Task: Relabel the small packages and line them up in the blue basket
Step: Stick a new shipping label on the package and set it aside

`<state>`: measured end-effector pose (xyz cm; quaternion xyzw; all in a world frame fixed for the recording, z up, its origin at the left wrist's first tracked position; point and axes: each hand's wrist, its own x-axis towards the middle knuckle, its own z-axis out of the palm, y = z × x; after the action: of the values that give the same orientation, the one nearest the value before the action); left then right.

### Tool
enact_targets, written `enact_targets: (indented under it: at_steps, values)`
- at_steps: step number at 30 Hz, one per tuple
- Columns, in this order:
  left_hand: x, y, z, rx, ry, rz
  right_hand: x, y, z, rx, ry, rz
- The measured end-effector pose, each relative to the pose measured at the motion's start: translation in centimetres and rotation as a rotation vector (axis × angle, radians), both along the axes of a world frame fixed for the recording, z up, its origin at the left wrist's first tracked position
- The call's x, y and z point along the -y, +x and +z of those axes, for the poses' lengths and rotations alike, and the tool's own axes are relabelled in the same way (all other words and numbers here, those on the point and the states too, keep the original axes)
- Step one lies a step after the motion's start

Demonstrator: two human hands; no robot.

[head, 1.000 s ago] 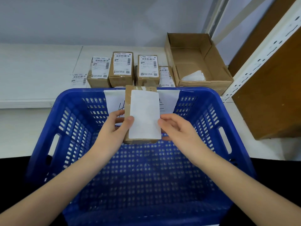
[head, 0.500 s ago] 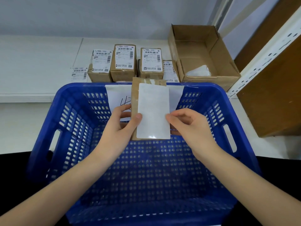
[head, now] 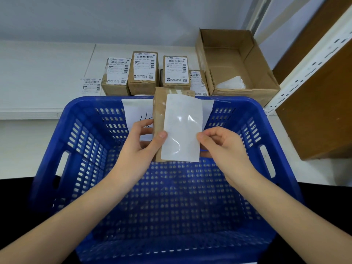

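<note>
I hold a small brown package (head: pixel 159 115) upright over the blue basket (head: pixel 80 149). A blank white label (head: pixel 182 128) covers most of its front and bows outward with a glossy wrinkle. My left hand (head: pixel 141 147) grips the package's left side, thumb on the label's left edge. My right hand (head: pixel 222 149) pinches the label's right edge. The basket holds no packages. Several labelled packages (head: pixel 142 71) stand in a row on the white shelf behind it.
An open cardboard box (head: pixel 236 61) with white paper inside sits at the back right. A loose printed label (head: pixel 91 84) lies left of the package row. A white paper sign (head: pixel 133 109) hangs on the basket's far wall. A shelf upright and a brown panel (head: pixel 314 103) stand right.
The package and both hands have shifted slightly right. The label, flat before, now bulges off the package face on its right side.
</note>
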<state>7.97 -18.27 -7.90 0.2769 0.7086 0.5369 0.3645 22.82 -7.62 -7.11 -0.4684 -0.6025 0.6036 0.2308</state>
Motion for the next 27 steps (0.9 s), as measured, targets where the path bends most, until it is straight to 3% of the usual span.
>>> enact_targets:
  at_steps: [27]
  values:
    - [-0.1,-0.8,-0.4,0.020,0.047,0.028,0.0,0.0,1.3,-0.067,0.056,-0.014]
